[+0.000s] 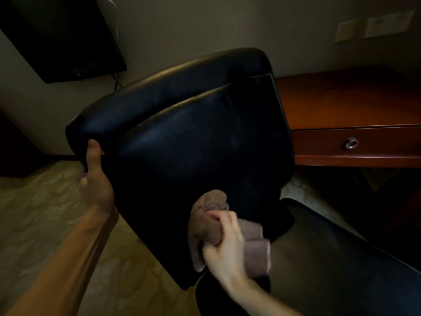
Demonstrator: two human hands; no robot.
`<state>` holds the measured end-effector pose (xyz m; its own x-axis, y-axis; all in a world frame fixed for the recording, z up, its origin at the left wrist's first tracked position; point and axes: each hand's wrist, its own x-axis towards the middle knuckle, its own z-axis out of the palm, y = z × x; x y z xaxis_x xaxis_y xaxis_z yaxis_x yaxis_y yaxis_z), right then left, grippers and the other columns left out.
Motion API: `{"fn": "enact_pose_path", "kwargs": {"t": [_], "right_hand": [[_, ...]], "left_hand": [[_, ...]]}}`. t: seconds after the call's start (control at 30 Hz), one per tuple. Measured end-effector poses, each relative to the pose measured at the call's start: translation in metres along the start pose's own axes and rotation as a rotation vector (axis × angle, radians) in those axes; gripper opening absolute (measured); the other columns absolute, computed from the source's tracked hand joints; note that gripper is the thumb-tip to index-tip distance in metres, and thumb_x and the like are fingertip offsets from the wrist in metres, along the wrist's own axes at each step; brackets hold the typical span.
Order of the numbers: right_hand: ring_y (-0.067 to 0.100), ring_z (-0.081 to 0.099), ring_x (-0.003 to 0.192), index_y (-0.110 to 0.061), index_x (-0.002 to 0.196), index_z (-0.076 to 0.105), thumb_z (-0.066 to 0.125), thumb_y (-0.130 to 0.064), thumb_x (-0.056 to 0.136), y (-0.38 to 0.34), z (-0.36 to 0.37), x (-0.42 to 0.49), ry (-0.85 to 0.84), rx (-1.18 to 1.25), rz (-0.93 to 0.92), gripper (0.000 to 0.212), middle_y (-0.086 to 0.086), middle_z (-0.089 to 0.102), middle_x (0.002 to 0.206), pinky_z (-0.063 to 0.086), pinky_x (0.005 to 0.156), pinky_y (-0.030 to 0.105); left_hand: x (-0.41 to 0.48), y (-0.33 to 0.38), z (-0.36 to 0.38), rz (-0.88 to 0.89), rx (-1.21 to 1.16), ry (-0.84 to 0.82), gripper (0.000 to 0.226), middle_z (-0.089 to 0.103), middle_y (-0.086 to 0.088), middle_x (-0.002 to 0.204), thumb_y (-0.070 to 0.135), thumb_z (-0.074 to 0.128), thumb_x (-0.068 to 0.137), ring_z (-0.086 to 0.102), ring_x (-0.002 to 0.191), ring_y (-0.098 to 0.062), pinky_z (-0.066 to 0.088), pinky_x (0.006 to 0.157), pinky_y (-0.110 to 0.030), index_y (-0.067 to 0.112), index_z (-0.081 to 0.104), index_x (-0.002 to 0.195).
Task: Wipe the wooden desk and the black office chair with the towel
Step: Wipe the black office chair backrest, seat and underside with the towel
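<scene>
— Ops: Where's the towel [208,201] rn?
— Me: On my feed it's bunched in the right hand [224,245], fingers curled tight round it. It's pressed vs the lower part of the chair [200,137] back. Brownish, a bit blurred.
— Ops: L hand?
— Me: Left hand [95,183] grips the chair back's left edge. Thumb's on the near face; fingers wrap behind, so I can't see them. Chair back is tilted, black & shiny.
— Ops: Desk?
— Me: Desk [353,99] sits to the right, behind the chair. Reddish wood, drawer [382,142] closed, w/ a round metal knob [351,143]. It's well apart from the towel. Another black padded part is bottom right; seat or armrest, can't tell. Dark flat screen [57,37] on the wall top left, patterned carpet [34,213] below.
</scene>
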<state>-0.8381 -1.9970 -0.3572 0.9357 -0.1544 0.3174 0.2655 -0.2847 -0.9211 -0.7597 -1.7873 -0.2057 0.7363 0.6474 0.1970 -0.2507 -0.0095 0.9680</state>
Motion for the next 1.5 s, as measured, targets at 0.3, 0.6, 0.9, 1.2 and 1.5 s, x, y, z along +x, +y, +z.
{"fn": "enact_pose_path", "kwargs": {"t": [0.3, 0.6, 0.9, 1.2, 1.5], "right_hand": [[0.029, 0.047, 0.134, -0.026, 0.149, 0.044, 0.060, -0.016, 0.083, -0.001, -0.094, 0.130, 0.291, -0.110, 0.237, 0.069, 0.008, 0.046, 0.149, 0.036, 0.109, 0.035], [0.025, 0.064, 0.106, -0.031, 0.118, 0.060, 0.055, -0.023, 0.068, -0.019, -0.048, 0.028, 0.088, -0.076, 0.176, 0.050, -0.006, 0.066, 0.110, 0.049, 0.095, 0.041], [0.033, 0.054, 0.131, -0.028, 0.143, 0.053, 0.060, -0.008, 0.086, -0.123, -0.080, 0.144, 0.041, -0.058, 0.171, 0.061, 0.008, 0.061, 0.140, 0.042, 0.112, 0.041], [0.009, 0.068, 0.098, -0.042, 0.107, 0.064, 0.054, -0.033, 0.062, -0.179, -0.049, 0.004, -0.211, -0.096, -0.111, 0.047, -0.016, 0.072, 0.098, 0.054, 0.084, 0.042], [0.027, 0.054, 0.131, -0.036, 0.137, 0.056, 0.058, -0.018, 0.083, -0.213, -0.038, 0.093, -0.067, -0.118, -0.009, 0.057, 0.000, 0.061, 0.138, 0.043, 0.111, 0.043]], "left_hand": [[-0.011, 0.009, 0.003, 0.022, -0.012, 0.032, 0.069, 0.075, 0.018, 0.080, 0.086, 0.061, 0.065, 0.068, 0.072, 0.005, 0.049, 0.060, -0.016, 0.026, 0.075, 0.095], [-0.037, 0.022, -0.025, -0.022, 0.012, -0.034, 0.053, 0.075, 0.020, 0.075, 0.093, 0.063, 0.062, 0.071, 0.070, 0.002, 0.049, 0.058, -0.021, 0.045, 0.078, 0.077], [-0.015, 0.090, -0.118, -0.033, 0.035, -0.637, 0.068, 0.072, -0.007, 0.127, 0.078, 0.068, 0.078, 0.067, 0.121, -0.024, 0.044, 0.108, -0.050, 0.028, 0.074, 0.124], [-0.055, 0.140, -0.092, -0.283, -0.279, -0.733, 0.066, 0.065, -0.012, 0.139, 0.059, 0.051, 0.092, 0.065, 0.126, -0.029, 0.048, 0.102, -0.045, 0.020, 0.055, 0.145], [-0.104, 0.155, -0.123, -0.037, 0.067, -0.700, 0.048, 0.051, 0.013, 0.144, 0.017, 0.047, 0.106, 0.050, 0.141, -0.022, 0.046, 0.090, -0.007, 0.024, 0.038, 0.153]]}}
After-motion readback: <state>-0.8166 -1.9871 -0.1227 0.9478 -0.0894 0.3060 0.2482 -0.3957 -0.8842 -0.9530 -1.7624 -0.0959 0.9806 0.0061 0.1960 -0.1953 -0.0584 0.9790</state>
